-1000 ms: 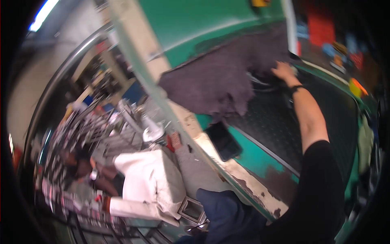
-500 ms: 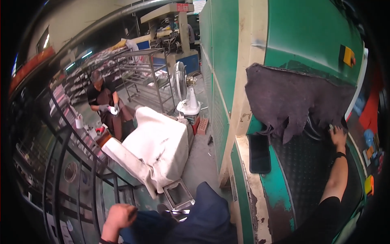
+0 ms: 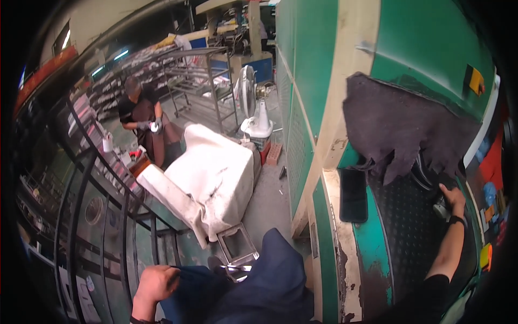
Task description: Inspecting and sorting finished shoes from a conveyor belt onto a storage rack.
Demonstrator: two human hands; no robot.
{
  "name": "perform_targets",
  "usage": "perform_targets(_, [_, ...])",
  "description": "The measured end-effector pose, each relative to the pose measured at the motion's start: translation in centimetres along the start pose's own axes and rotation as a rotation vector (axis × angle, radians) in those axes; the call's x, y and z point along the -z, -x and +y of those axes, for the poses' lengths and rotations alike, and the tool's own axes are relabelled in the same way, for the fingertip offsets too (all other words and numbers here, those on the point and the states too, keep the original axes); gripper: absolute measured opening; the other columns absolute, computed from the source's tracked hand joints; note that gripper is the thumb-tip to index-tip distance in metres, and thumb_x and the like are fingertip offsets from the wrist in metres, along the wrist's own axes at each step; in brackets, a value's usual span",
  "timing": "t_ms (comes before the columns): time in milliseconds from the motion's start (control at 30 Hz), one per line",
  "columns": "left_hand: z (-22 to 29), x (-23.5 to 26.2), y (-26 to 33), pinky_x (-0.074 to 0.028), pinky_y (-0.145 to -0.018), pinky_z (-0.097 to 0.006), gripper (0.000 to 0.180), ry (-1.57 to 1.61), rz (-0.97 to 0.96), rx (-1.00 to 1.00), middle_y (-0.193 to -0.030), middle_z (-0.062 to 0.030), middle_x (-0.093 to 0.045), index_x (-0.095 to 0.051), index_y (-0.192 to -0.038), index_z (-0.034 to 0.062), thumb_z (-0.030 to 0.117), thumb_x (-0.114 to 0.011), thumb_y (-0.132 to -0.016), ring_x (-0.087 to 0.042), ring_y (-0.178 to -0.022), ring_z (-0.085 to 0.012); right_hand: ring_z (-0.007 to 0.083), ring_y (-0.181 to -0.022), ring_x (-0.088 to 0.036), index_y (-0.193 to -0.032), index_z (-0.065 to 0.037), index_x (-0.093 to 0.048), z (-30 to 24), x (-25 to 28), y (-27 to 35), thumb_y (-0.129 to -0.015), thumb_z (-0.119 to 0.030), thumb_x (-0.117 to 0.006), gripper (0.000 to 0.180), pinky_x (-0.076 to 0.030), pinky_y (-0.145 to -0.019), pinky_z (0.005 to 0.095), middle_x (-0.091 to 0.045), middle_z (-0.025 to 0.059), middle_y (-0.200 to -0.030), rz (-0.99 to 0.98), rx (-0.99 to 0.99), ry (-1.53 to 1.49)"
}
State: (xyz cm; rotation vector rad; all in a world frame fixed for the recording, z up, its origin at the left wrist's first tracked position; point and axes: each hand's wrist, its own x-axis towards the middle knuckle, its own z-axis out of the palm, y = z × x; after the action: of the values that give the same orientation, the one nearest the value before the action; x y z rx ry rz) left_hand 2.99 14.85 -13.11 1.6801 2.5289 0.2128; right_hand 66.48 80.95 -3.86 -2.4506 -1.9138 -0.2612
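I'm looking down into a factory floor or industrial workshop. A big green machine with chipped paint fills the right of the frame, a black studded rubber mat on it. Metal racks crowd the upper centre, a pedestal fan stands on bare concrete, and a co-worker in gloves stands at upper left.

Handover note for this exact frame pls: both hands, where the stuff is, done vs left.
Left hand: low by the person's dark blue trousers, gripping their fabric.
Right hand: reached out onto the studded black mat of the green machine, under the ragged dark grey cloth; what it grips is hidden.
Done: cloth hangs draped over the machine opening.
Left: unclear from this view; a black phone-like slab lies on the ledge.
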Motion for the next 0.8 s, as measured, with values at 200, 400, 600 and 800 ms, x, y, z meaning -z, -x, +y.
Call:
perform_targets(200, [0.1,-2.3,2.1,-0.052,-0.079,-0.046,0.025,0.19,0.063,0.1,-0.09,-0.0141,-0.069,-0.069,-0.102,0.0071,0.015,-0.07,-0.079,-0.066,-0.088,-0.0361,0.0407,-0.125,-0.058,-0.139,0.0,-0.054,0.2,-1.1,3.9,-0.081,-0.077,-0.057,0.096,-0.046,-0.103,0.0492,-0.062,0.0307,-0.127,0.113,0.118,-0.103])
perform_targets(400, [-0.9,-3.7,1.0,-0.05,-0.077,-0.043,0.018,0.418,0.177,0.007,-0.088,-0.0126,-0.068,-0.068,-0.098,0.0049,0.016,-0.067,-0.084,-0.065,-0.085,-0.0331,0.0481,-0.127,-0.051,-0.147,-0.003,-0.043,-1.2,-1.9,15.8,-0.07,-0.048,-0.086,0.099,-0.041,-0.108,0.0488,-0.054,0.0336,-0.134,0.475,0.116,-0.019])
perform_targets(600, [1.3,-5.5,-4.5,-0.052,-0.094,-0.042,0.038,0.633,0.278,-0.365,-0.125,-0.0102,-0.065,-0.063,-0.122,0.0099,0.017,-0.066,-0.085,-0.064,-0.11,-0.0293,0.0248,-0.136,-0.046,-0.154,-0.003,-0.035,3.5,4.1,15.8,-0.087,-0.035,-0.077,0.086,-0.031,-0.116,0.0376,-0.043,0.0169,-0.155,0.32,0.42,-0.661])
perform_targets(800, [10.0,-2.4,-8.0,-0.042,-0.11,-0.044,0.087,1.261,0.197,-0.673,-0.159,-0.0197,-0.029,-0.024,-0.158,0.0125,0.031,-0.072,-0.088,-0.041,-0.141,-0.0377,0.0277,-0.146,-0.034,-0.155,-0.005,-0.034,-13.9,19.6,38.6,-0.1,-0.055,-0.048,0.075,-0.025,-0.122,0.0432,-0.035,0.0122,-0.159,0.132,0.287,-1.737])
